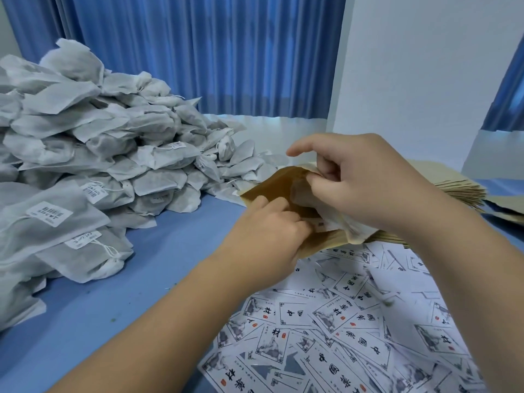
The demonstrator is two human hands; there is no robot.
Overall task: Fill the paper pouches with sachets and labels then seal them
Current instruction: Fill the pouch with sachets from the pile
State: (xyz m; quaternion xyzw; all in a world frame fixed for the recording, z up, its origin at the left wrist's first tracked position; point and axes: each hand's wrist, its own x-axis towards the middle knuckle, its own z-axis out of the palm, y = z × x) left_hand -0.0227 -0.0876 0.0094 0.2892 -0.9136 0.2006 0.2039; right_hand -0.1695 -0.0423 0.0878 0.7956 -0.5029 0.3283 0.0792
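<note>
Your left hand (263,239) grips the lower edge of a brown paper pouch (272,190), fingers curled over its smooth, flat face. It holds the pouch above the table with the open mouth turned toward your right. Your right hand (365,180) pinches a soft white sachet (337,219) of thin, crinkled fibre cloth. Thumb and curled fingers are bunched round it at the pouch's mouth, the forefinger lifted free. How far the sachet sits inside cannot be told.

Beyond your right wrist lies a stack of pouches (459,191), flat and tan, their edges fanned in thin layers. Below both hands, a loose scatter of labels (340,321) covers the near right of the table. They are white paper rectangles printed with black characters, grey ink-wash figures and small red seals, overlapping at all angles.

To the left rises a heap of sachets (99,154), grey-white pillowy bags with drawstrings, some bearing barcode stickers. The table (99,307) wears a smooth blue cover. A pleated blue curtain (198,52) hangs behind, beside a plain white wall (411,66).
</note>
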